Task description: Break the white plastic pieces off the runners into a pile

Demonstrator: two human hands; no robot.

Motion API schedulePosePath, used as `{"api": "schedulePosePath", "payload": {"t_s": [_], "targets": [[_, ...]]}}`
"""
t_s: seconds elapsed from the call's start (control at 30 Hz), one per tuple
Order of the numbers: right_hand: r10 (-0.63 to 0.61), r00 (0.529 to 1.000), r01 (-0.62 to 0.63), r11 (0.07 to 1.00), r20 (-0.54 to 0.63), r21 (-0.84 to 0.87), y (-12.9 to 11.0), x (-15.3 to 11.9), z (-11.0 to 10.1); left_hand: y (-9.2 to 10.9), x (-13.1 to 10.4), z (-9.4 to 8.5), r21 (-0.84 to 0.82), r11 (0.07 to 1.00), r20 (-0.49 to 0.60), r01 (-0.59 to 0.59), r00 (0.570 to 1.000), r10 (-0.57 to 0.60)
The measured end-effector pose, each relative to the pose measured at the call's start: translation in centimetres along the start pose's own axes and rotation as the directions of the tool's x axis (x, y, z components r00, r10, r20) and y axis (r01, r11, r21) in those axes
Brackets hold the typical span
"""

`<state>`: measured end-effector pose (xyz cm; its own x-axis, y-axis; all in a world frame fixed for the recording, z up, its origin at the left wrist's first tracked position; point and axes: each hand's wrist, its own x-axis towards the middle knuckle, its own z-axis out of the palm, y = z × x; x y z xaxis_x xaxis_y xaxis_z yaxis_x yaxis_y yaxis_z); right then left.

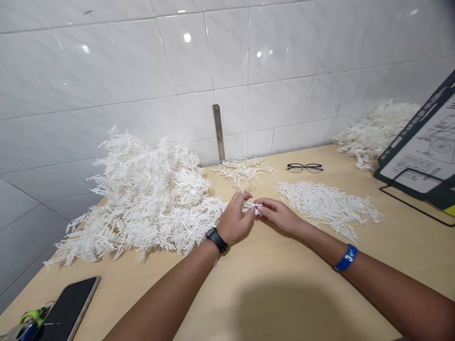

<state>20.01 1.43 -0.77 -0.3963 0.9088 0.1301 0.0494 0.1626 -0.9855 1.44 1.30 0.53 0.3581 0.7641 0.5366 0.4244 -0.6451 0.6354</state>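
Note:
Between my hands is a white branched plastic piece [251, 205] with thin prongs, partly hidden by my fingers. My left hand [234, 220], closed around it, wears a black watch at the wrist. From the other side, the fingertips of my right hand [279, 215] pinch the same piece at its end. A large tangled heap of white branched pieces [142, 199] lies just left of my left hand. To the right of my right hand spreads a flat pile of short white strips [323, 203]. Thin bare white stems [245, 168] are scattered beyond my hands.
Black-framed glasses [304, 167] rest near the tiled wall. A metal bracket [218, 132] is fixed upright at the table's back edge. At the right stand a printed board [423, 147] and another white heap [377, 128]. A phone [67, 308] and keys [33, 317] lie front left.

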Motion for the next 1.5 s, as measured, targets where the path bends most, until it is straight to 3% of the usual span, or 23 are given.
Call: {"api": "schedulePosePath", "payload": {"t_s": [0.07, 0.17, 0.4, 0.6, 0.8, 1.1, 1.2, 1.5], "targets": [[0.019, 0.999, -0.019, 1.0, 0.046, 0.002, 0.3, 0.1, -0.1, -0.1, -0.1, 0.1, -0.011, 1.0, 0.069, -0.009, 0.998, 0.01], [0.028, 1.0, -0.027, 0.997, 0.014, -0.072, 0.3, 0.2, -0.7, -0.1, -0.1, 0.2, 0.006, 1.0, 0.126, -0.015, 0.992, 0.014], [0.001, 0.981, -0.05, 0.968, -0.196, -0.247, 0.4, 0.7, -2.8, -0.6, -0.1, 0.5, 0.099, 0.994, 0.007, 0.039, 0.999, -0.04], [0.082, 0.959, -0.087, 0.996, -0.27, -0.005, 0.3, 1.0, -3.1, -0.7, -0.1, 0.5, 0.136, 0.989, 0.014, 0.051, 0.998, -0.053], [0.189, 0.908, -0.079, 0.953, -0.373, 0.293, 0.2, 1.1, -3.9, -1.1, -0.3, 0.7, 0.119, 0.987, 0.03, 0.105, 0.994, -0.109], [0.229, 0.864, -0.07, 0.937, -0.448, 0.342, -0.2, 0.9, -4.1, -1.1, -0.1, 0.7, 0.079, 0.991, -0.035, 0.107, 0.994, -0.104], [0.181, 0.882, -0.039, 0.948, -0.435, 0.316, -0.5, 0.8, -3.9, -1.0, -0.1, 0.7, 0.073, 0.994, -0.046, 0.086, 0.996, -0.082], [0.164, 0.959, -0.066, 0.921, -0.23, 0.383, -1.0, 0.3, -2.8, -0.6, -0.2, 0.4, 0.22, 0.974, 0.015, -0.047, 0.999, 0.045]]}}
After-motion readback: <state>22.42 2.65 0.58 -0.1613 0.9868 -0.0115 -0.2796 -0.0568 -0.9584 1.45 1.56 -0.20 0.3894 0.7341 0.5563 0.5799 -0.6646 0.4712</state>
